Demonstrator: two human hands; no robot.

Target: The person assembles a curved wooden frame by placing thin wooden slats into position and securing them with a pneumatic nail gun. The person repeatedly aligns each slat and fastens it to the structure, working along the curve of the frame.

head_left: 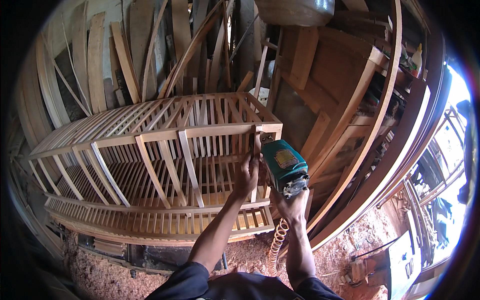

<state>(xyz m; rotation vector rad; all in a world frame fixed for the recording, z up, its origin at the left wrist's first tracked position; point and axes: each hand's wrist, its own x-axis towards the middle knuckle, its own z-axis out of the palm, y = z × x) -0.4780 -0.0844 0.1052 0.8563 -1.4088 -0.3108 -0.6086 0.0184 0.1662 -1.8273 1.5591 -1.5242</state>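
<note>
A long wooden slatted frame (pixel 220 131), with rails and several upright slats, stretches from the far left to just in front of me. At its right end my left hand (pixel 247 175) is closed around an upright wooden slat (pixel 257 141). My right hand (pixel 291 204) grips a teal pneumatic nail gun (pixel 285 159), its nose end up against the frame's top right corner. The gun's body hides the trigger and most of my right fingers. A coiled orange air hose (pixel 278 245) hangs below my right hand.
Boards (pixel 95 65) and strips lean along the back wall. A large wooden panel frame (pixel 320 95) stands close on the right, with long curved planks (pixel 385 190) beside it. Wood shavings (pixel 345 245) cover the floor. A small bottle (pixel 416 60) stands at upper right.
</note>
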